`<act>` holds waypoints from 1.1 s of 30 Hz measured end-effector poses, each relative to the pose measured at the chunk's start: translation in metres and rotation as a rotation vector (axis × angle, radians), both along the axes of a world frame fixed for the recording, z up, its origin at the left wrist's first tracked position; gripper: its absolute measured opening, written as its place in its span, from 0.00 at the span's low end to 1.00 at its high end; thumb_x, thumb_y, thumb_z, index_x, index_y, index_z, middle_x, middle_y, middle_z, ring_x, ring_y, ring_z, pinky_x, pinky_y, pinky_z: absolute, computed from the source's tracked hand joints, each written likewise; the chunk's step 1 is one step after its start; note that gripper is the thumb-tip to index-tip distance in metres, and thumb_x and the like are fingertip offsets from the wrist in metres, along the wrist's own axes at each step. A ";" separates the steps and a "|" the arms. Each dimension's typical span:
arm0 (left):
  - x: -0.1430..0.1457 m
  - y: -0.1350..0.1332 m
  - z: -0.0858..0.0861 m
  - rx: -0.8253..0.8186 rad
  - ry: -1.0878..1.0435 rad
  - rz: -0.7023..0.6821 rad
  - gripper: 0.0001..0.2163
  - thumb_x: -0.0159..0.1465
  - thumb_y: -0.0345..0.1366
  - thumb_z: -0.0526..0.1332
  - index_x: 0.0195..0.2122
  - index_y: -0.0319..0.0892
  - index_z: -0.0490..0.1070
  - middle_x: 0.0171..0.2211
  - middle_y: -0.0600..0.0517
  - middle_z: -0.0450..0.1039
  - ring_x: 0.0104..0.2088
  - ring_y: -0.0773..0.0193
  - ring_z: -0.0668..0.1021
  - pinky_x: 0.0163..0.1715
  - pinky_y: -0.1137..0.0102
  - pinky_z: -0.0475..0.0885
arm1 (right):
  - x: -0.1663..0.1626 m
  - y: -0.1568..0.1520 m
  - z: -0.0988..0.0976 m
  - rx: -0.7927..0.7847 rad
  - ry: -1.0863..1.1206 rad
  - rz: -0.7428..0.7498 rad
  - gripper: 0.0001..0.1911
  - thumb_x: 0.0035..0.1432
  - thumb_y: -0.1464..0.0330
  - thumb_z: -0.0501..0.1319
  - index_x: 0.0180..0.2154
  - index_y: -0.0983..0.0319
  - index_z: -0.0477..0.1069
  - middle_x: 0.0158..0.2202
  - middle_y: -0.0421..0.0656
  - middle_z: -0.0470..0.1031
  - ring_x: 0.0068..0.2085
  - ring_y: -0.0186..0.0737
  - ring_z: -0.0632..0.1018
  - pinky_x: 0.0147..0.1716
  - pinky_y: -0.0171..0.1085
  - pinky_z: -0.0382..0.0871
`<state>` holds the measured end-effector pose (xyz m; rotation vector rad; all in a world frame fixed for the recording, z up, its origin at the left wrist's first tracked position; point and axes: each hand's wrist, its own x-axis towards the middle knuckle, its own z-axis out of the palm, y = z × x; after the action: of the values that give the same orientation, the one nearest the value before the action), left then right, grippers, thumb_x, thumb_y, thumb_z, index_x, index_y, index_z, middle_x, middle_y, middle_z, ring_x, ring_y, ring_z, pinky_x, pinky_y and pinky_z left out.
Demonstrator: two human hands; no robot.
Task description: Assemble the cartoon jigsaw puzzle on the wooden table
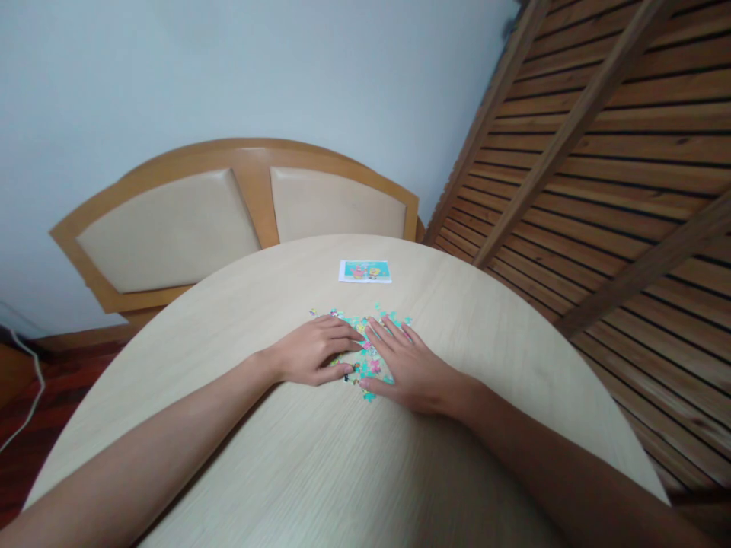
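Many small jigsaw puzzle pieces (374,365), mostly turquoise with bits of pink, yellow and black, lie in a loose heap on the round wooden table (274,472). My left hand (317,350) rests palm down on the heap's left side, its fingers stretched out over the pieces. From the right, my right hand (408,361) lies flat on the heap with fingers spread. Both palms hide some of the pieces beneath them. Beyond the hands lies a small picture sheet (367,271) with a pink and a yellow cartoon figure on turquoise.
Behind the table stands a wooden headboard (251,183) with cream padded panels, against a pale wall (256,68). Slatted wooden boards (617,175) slope along the right. A white cable (37,388) hangs at the left above a reddish floor (62,388).
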<state>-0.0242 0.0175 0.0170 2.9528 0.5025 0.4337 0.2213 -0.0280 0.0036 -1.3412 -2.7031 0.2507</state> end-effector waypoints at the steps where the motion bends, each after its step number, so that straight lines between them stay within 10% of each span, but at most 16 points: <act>1: 0.000 0.000 0.000 0.016 0.001 0.004 0.17 0.70 0.42 0.57 0.55 0.41 0.71 0.55 0.43 0.75 0.55 0.51 0.75 0.59 0.53 0.66 | -0.002 -0.002 0.001 -0.001 -0.003 0.005 0.50 0.63 0.38 0.46 0.71 0.68 0.49 0.73 0.54 0.43 0.73 0.59 0.46 0.69 0.60 0.45; 9: -0.002 0.002 0.002 0.065 0.004 0.130 0.14 0.70 0.43 0.56 0.50 0.41 0.73 0.50 0.43 0.77 0.52 0.53 0.76 0.56 0.55 0.68 | -0.011 -0.020 0.007 -0.051 -0.004 0.066 0.48 0.65 0.41 0.47 0.71 0.69 0.47 0.73 0.54 0.43 0.73 0.60 0.46 0.69 0.62 0.43; 20: -0.008 0.004 -0.016 -0.083 0.054 0.242 0.32 0.68 0.52 0.59 0.69 0.44 0.57 0.70 0.39 0.54 0.69 0.40 0.58 0.66 0.44 0.55 | -0.018 -0.041 0.005 -0.035 -0.038 -0.104 0.50 0.63 0.40 0.49 0.68 0.75 0.55 0.71 0.64 0.49 0.71 0.67 0.51 0.68 0.63 0.48; 33: 0.005 -0.011 -0.024 -0.078 0.129 0.329 0.38 0.67 0.57 0.57 0.71 0.43 0.49 0.72 0.38 0.45 0.72 0.40 0.49 0.68 0.44 0.47 | 0.006 0.006 0.004 -0.057 -0.029 -0.081 0.50 0.64 0.39 0.43 0.72 0.69 0.45 0.73 0.55 0.43 0.73 0.57 0.45 0.70 0.57 0.42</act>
<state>-0.0193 0.0061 -0.0066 2.8385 1.0034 0.2449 0.2268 -0.0218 0.0076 -1.4773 -2.6767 0.3049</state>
